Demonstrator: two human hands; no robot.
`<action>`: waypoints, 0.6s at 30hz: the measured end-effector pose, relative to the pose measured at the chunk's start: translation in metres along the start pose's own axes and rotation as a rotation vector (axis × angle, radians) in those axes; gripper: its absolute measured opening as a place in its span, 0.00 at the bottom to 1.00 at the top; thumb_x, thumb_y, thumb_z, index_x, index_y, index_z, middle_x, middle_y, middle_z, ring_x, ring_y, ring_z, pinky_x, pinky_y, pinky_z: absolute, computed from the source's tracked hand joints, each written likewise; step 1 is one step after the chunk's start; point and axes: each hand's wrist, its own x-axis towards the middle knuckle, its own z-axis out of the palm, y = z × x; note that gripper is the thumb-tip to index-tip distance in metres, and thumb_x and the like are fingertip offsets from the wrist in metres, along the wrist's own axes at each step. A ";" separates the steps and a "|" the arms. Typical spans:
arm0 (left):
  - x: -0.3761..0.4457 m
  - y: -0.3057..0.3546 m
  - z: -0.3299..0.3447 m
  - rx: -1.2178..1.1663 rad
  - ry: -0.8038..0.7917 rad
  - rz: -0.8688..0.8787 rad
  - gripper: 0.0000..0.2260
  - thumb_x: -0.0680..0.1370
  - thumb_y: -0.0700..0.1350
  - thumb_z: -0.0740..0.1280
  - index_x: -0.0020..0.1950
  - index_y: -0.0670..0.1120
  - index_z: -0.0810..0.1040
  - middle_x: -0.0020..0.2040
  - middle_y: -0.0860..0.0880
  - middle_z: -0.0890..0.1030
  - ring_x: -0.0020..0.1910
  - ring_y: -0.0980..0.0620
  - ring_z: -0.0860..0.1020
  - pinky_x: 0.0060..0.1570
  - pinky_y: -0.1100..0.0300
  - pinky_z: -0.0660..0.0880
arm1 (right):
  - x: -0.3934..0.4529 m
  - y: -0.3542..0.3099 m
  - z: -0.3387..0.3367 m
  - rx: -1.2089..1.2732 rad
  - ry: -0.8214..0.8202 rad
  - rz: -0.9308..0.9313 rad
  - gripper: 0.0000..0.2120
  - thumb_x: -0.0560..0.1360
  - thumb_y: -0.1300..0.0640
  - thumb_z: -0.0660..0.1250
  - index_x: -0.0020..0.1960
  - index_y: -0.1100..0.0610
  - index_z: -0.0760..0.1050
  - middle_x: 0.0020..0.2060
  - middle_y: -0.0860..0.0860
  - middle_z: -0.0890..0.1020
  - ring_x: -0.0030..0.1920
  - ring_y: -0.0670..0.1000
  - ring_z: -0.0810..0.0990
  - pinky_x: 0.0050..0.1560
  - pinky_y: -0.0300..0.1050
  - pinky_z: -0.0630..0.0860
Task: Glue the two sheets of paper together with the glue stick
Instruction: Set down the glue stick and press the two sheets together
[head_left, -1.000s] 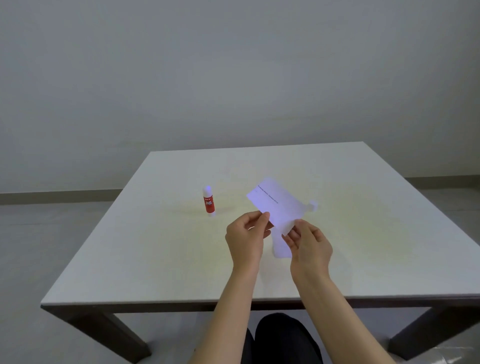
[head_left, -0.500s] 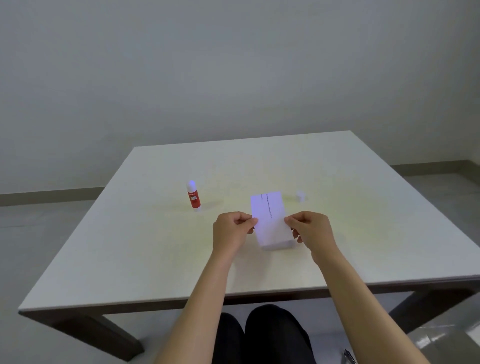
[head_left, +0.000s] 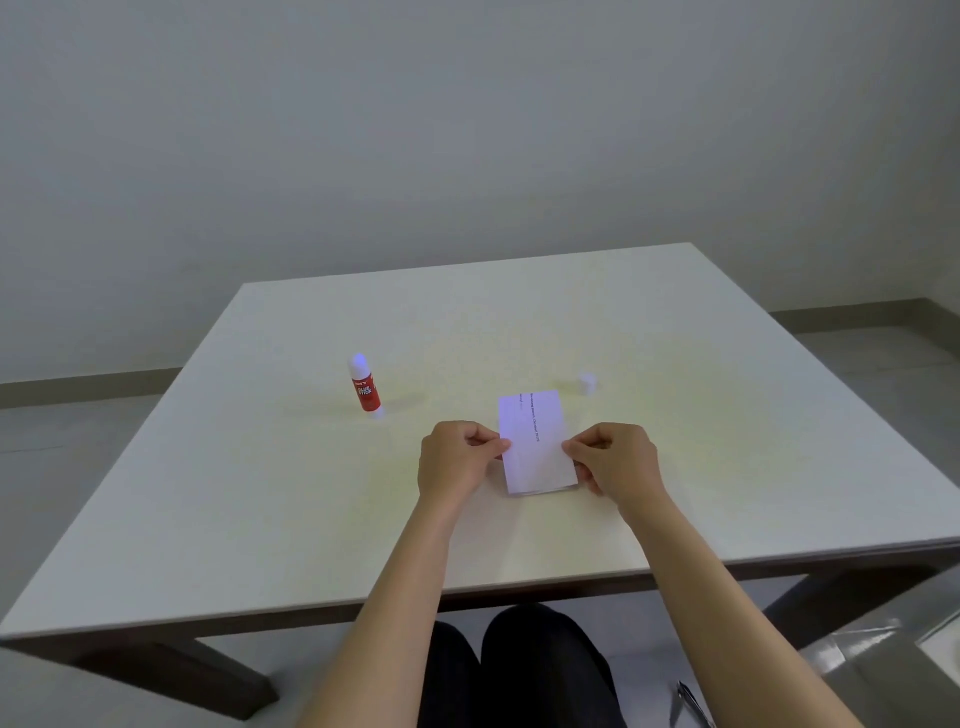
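A white sheet of paper (head_left: 537, 447) with a line of printed text lies over a second sheet whose edge shows along its near side, both on the white table (head_left: 260, 509). My left hand (head_left: 457, 460) pinches the paper's left edge. My right hand (head_left: 615, 460) pinches its right edge. The red glue stick (head_left: 363, 387) stands upright and uncapped, to the left of and beyond my left hand. Its white cap (head_left: 587, 383) sits on the table just beyond the paper's far right corner.
The table's near edge (head_left: 467, 592) runs just above my knees. A grey wall rises behind the table. Dark table legs show below at the left and right.
The top sheet was held tilted above the lower one a second ago. It has been turned and brought down square over the lower sheet, with my hands moved out to its two side edges.
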 end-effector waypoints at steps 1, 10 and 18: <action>0.001 -0.001 0.000 0.003 0.001 0.000 0.02 0.70 0.44 0.74 0.37 0.47 0.84 0.40 0.51 0.85 0.42 0.51 0.83 0.42 0.60 0.74 | 0.000 0.000 0.000 -0.012 0.000 -0.004 0.07 0.70 0.62 0.69 0.33 0.59 0.78 0.17 0.47 0.76 0.15 0.45 0.67 0.24 0.38 0.67; 0.003 -0.002 0.002 0.035 0.010 -0.004 0.02 0.70 0.44 0.74 0.39 0.46 0.84 0.40 0.51 0.85 0.43 0.50 0.83 0.46 0.55 0.77 | 0.003 0.000 0.002 -0.088 -0.002 -0.039 0.07 0.70 0.63 0.69 0.34 0.60 0.78 0.20 0.50 0.77 0.15 0.45 0.68 0.25 0.38 0.68; 0.003 -0.002 0.001 0.054 0.013 -0.001 0.02 0.69 0.44 0.74 0.39 0.46 0.84 0.39 0.51 0.84 0.43 0.50 0.82 0.47 0.55 0.78 | 0.003 -0.001 0.003 -0.127 -0.011 -0.071 0.06 0.70 0.65 0.69 0.34 0.62 0.78 0.21 0.51 0.77 0.17 0.47 0.69 0.26 0.39 0.68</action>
